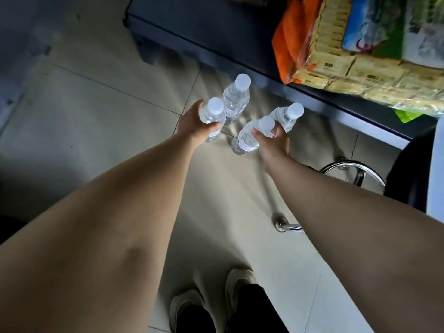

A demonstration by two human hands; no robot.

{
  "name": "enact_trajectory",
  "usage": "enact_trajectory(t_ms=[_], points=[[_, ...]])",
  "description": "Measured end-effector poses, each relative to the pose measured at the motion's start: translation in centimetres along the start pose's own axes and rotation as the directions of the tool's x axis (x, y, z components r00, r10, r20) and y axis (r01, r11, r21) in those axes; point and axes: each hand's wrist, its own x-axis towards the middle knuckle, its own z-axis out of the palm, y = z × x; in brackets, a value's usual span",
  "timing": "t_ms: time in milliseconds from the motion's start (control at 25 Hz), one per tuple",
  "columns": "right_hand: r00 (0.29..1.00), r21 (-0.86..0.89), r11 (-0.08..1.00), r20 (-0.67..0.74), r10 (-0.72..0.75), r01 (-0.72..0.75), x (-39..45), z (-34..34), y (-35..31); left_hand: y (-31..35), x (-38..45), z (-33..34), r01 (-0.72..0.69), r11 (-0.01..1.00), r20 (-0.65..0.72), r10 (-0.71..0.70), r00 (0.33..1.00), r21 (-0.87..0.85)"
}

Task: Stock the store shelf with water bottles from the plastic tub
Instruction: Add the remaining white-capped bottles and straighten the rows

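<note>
The dark shelf stands ahead, bottles mid-carry toward it, the tub out of sight. Left hand holds two water bottles; right hand pinches two more. Next, I'd say: set them upright on the shelf.

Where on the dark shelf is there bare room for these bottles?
The dark shelf is bare from its left end to the orange-edged package. The right part is crowded with packaged goods. Left hand and right hand each hold two water bottles.
</note>
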Motion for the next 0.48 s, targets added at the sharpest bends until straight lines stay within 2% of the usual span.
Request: enact_trajectory(t_ms=[160,320,480], points=[[0.999,0.031,0.999,0.021,-0.030,0.029,0.7,0.2,-0.3,0.8,0.7,0.6,-0.089,0.995,-0.049,0.086,0.995,-0.054],[0.997,-0.006,0.998,0.052,-0.057,0.057,0.8,0.1,-0.6,1.4,0.8,0.6,-0.159,0.987,-0.060,0.158,0.986,-0.006],[0.999,0.026,0.999,0.030,-0.038,0.038,-0.8,-0.6,-1.3,0.8,-0.5,-0.4,-0.116,0.989,-0.114,0.105,0.988,-0.095]])
